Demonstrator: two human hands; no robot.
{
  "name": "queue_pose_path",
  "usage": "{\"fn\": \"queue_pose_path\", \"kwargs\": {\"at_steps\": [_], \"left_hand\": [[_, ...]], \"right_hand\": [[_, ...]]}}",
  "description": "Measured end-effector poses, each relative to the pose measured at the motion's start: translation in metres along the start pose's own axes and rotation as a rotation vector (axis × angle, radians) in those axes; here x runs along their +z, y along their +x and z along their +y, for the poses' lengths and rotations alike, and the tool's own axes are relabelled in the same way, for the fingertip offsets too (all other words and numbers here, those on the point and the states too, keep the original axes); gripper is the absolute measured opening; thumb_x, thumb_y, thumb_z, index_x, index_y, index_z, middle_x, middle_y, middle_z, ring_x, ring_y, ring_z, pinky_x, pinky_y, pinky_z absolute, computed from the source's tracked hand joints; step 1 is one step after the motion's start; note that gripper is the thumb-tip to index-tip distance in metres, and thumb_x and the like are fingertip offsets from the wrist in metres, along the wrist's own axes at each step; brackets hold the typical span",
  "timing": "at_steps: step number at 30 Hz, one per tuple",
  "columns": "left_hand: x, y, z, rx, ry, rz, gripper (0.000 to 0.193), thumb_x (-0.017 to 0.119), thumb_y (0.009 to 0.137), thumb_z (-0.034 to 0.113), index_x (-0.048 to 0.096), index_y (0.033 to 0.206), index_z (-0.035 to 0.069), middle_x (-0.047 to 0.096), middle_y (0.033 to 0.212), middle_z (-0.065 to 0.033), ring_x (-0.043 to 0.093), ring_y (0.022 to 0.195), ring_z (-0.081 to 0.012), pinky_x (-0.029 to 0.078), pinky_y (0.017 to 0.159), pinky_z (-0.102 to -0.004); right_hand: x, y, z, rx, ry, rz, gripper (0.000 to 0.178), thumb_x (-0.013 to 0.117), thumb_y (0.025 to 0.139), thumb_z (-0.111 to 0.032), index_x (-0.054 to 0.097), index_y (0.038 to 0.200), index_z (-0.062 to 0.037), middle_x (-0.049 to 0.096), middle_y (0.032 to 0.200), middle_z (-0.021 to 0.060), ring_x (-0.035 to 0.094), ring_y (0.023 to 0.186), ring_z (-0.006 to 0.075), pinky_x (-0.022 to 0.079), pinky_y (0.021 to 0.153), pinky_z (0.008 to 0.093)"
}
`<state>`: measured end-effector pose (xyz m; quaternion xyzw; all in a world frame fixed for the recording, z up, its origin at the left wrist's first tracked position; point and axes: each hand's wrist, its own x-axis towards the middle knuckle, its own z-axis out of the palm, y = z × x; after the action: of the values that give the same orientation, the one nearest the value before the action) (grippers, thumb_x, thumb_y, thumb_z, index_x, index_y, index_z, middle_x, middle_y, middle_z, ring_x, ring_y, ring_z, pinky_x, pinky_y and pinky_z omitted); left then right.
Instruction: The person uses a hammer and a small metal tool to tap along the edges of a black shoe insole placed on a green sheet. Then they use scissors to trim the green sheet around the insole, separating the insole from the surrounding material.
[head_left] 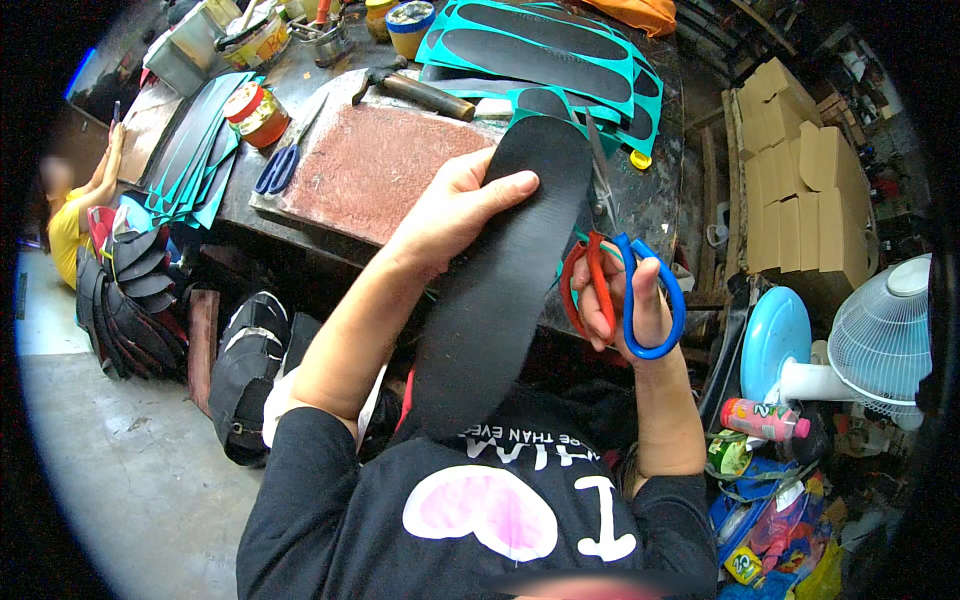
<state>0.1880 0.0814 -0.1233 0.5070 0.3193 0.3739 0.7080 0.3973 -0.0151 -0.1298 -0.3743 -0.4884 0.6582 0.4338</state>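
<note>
While we steady the long black rubber sole blank [505, 270] upright before our chest, we bring scissors to its right edge.

Our left hand [455, 210] clamps the blank near its top, thumb across the face, so it stays stiff; our right hand [625, 300] is closed through the blue-and-red-handled scissors [625, 290]. Behind lies the cluttered dark tabletop [650, 200] with teal-edged sole sheets [545, 50].
</note>
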Motion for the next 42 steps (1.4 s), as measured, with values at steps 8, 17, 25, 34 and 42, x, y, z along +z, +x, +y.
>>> {"fn": "queue_pose_path", "kwargs": {"at_steps": [8,17,25,34,42], "left_hand": [[-0.009,-0.005,0.006,0.016,0.105,-0.153,0.036,0.068,0.089,0.027,0.063,0.112,0.000,0.066,0.093,-0.0006,0.059,0.080,-0.0064,0.050,0.072,-0.0233],[-0.023,-0.001,0.011,-0.076,0.136,-0.300,0.038,0.070,0.087,0.026,0.063,0.113,-0.002,0.067,0.097,-0.0005,0.059,0.085,-0.0069,0.049,0.079,-0.0231],[-0.045,0.001,0.007,-0.143,0.192,-0.438,0.042,0.069,0.087,0.031,0.063,0.113,-0.002,0.067,0.102,-0.0041,0.060,0.089,-0.0091,0.049,0.081,-0.0245],[0.021,-0.039,-0.039,0.320,-0.049,-0.107,0.054,0.069,0.086,0.027,0.048,0.132,0.006,0.060,0.119,-0.0133,0.057,0.105,-0.0212,0.045,0.094,-0.0355],[0.048,-0.033,-0.044,0.196,-0.341,0.481,0.017,0.064,0.092,0.015,0.065,0.098,-0.001,0.068,0.084,-0.0097,0.067,0.075,-0.0174,0.055,0.068,-0.0304]], "right_hand": [[-0.006,-0.011,-0.001,0.051,-0.062,-0.018,0.094,0.033,0.076,-0.088,0.054,0.100,0.0004,0.046,0.051,0.0000,0.040,0.039,0.0090,0.032,0.038,0.0199],[-0.025,-0.032,-0.007,0.159,-0.098,-0.050,0.083,0.041,0.080,-0.082,0.057,0.095,-0.0012,0.047,0.049,-0.0008,0.041,0.038,0.0067,0.033,0.038,0.0195],[-0.033,-0.042,-0.015,0.224,-0.161,-0.076,0.083,0.045,0.081,-0.080,0.058,0.087,0.0015,0.047,0.046,-0.0015,0.042,0.034,0.0061,0.032,0.034,0.0200],[-0.009,-0.036,0.013,0.052,-0.046,0.151,0.080,0.060,0.076,-0.073,0.054,0.100,0.0025,0.050,0.056,0.0001,0.044,0.037,0.0067,0.033,0.033,0.0202],[0.011,-0.027,0.027,0.108,-0.158,0.082,0.086,0.049,0.076,-0.082,0.054,0.099,0.0008,0.049,0.054,0.0008,0.047,0.041,0.0089,0.039,0.040,0.0204]]}}
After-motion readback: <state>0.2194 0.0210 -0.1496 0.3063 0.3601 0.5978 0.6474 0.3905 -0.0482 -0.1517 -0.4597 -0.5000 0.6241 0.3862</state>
